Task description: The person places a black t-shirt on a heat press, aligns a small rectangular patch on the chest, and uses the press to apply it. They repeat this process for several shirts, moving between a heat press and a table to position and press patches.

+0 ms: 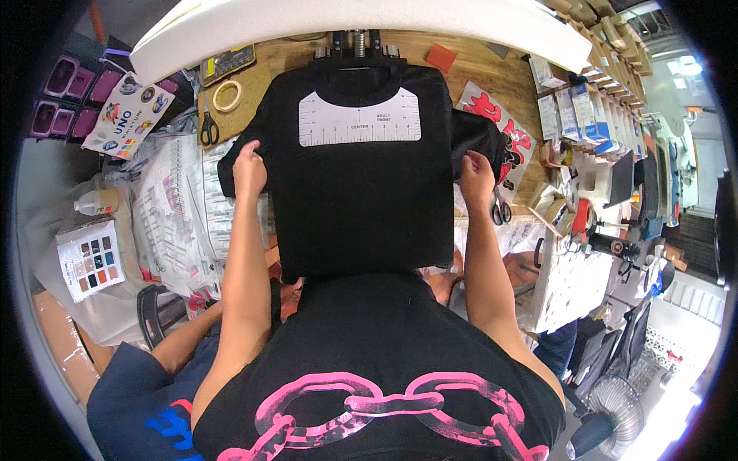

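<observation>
A black T-shirt (361, 200) lies stretched flat in front of me on a flat support, its neck at the far end. Just below its collar rests a white T-shirt alignment ruler (360, 137) with a curved top edge. At the left sleeve, my left hand (250, 170) is closed with the cloth pinched in its fingers. My right hand (476, 175) pinches the right sleeve in the same way. What the shirt is spread over is hidden beneath it.
The white curved edge (361, 27) of a machine arches over the far side. Scissors (207, 129) and a tape roll (227, 96) sit left; more scissors (501, 209) lie right of my right hand. A person in a navy shirt (142, 403) is close at lower left. Boxes (580, 111) stand right.
</observation>
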Available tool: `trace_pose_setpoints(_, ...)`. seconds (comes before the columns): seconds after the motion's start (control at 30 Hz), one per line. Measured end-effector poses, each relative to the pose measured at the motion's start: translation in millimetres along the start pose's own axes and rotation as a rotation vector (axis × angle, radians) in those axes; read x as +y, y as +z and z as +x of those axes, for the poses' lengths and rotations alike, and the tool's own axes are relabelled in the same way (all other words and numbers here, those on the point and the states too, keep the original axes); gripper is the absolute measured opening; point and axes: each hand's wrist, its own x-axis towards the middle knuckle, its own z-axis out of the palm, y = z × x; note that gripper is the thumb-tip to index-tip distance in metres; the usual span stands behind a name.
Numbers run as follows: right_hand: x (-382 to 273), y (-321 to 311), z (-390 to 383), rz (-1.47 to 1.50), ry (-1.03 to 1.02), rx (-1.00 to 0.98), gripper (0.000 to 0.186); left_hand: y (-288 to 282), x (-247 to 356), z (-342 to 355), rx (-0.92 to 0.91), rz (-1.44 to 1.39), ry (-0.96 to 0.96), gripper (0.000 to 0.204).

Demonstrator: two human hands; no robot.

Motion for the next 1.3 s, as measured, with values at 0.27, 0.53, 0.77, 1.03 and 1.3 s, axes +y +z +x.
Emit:
trace_pose_setpoints(0.27, -69, 38, -38, -0.310, -0.647, -0.113, 0.051, 43, 89, -64, 0.010, 0.171, 0.618, 0.036)
trace_pose_setpoints(0.53, -67, 45, -41, -0.524, -0.668, -0.179, 0.054, 47, 85, -67, 0.002, 0.358, 0.692, 0.044)
trace_pose_setpoints(0.77, -66, 46, -42, -0.499, -0.663, -0.159, 0.053, 46, 89, -68, -0.025, 0.362, 0.674, 0.047)
trace_pose_setpoints(1.03, -66, 47, -41, -0.498, -0.635, -0.173, 0.054, 46, 89, -69, -0.014, 0.390, 0.672, 0.048)
trace_pose_setpoints(1.3, -64, 46, -42, -0.517, -0.647, -0.168, 0.053, 49, 88, -67, -0.027, 0.386, 0.654, 0.044)
